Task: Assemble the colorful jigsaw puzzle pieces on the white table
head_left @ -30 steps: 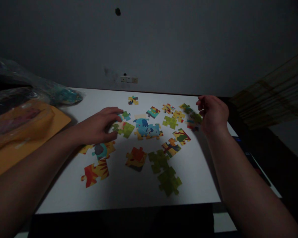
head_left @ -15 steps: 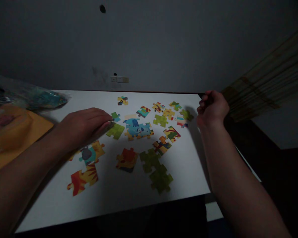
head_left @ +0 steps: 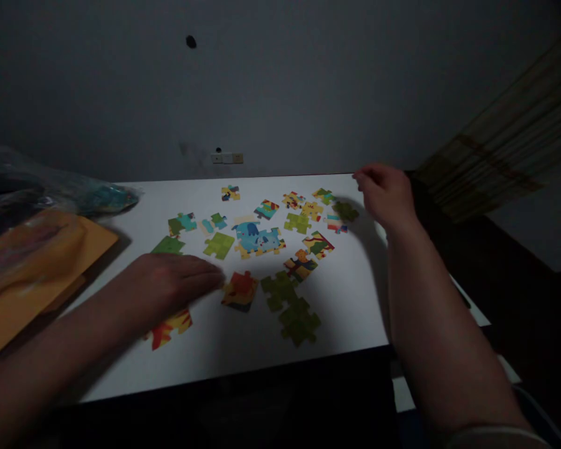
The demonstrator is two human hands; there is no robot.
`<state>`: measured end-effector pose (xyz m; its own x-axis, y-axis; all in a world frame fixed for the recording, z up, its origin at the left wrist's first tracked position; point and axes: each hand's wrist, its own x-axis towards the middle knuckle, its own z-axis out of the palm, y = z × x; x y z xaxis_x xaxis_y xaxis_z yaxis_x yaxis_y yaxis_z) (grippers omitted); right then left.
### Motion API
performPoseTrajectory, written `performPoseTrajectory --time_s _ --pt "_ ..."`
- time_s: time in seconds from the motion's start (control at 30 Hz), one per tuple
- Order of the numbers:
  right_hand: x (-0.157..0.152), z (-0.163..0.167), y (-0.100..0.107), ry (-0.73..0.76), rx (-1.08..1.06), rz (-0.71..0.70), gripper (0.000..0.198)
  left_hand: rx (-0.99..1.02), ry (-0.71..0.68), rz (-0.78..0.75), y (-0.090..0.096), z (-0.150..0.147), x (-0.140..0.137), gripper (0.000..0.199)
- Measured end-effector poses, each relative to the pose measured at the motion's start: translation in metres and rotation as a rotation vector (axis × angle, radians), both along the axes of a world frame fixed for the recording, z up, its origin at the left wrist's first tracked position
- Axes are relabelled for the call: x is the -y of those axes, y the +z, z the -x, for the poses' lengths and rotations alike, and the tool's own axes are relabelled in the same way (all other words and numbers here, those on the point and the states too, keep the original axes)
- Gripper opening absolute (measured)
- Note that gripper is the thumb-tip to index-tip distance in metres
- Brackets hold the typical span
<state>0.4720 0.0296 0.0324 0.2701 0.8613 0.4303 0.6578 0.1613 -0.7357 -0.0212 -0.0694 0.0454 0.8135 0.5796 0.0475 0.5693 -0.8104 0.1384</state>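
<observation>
Fingers of the left hand (head_left: pixel 168 288) lie flat and together, palm down on the table (head_left: pixel 243 349) at lower centre-left of the frame, covering a piece there; their tips stop just beside a red-and-yellow piece (head_left: pixel 239 290), though whether they touch it cannot be told. A striped orange piece (head_left: pixel 169 327) pokes out from under the wrist. The right hand (head_left: pixel 387 194) hovers at the upper right, over the table's far right corner, fingers loosely curled with the tips close together; whether they pinch anything cannot be told in the dim light. Just left of it lie small pieces, the nearest a dark green one (head_left: pixel 345 211). In the middle of the table sits a joined blue cluster (head_left: pixel 257 238), with a light green piece (head_left: pixel 219 244) at its left and joined dark green pieces (head_left: pixel 290 307) lower down, toward the near edge. At far left, an orange envelope (head_left: pixel 32 274) rests partly on the table under a clear plastic bag (head_left: pixel 51 193).
</observation>
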Motion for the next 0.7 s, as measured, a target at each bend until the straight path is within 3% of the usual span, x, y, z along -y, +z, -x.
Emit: performPoseTrajectory --time_s 0.07,0.17,0.3,0.43,0.53,0.7 --pt "0.007 -0.004 -0.002 0.093 0.286 0.093 0.02 0.017 0.006 0.021 -0.013 0.001 0.008 0.044" --pt "0.011 -0.009 -0.008 0.163 0.495 0.231 0.027 0.036 0.002 0.003 -0.031 -0.001 0.014 0.044" --pt "0.01 -0.016 -0.011 0.28 0.595 0.434 0.037 0.105 -0.018 0.023 -0.044 -0.007 0.01 0.036" --pt "0.012 -0.018 -0.007 0.356 0.663 0.569 0.064 0.178 -0.053 0.059 -0.051 -0.014 0.0 0.033" --pt "0.014 -0.014 -0.005 0.359 0.7 0.604 0.071 0.224 -0.09 0.103 -0.052 -0.021 -0.007 0.032" --pt "0.017 -0.004 0.0 0.348 0.728 0.612 0.064 0.25 -0.23 0.132 -0.048 -0.034 -0.023 0.03"
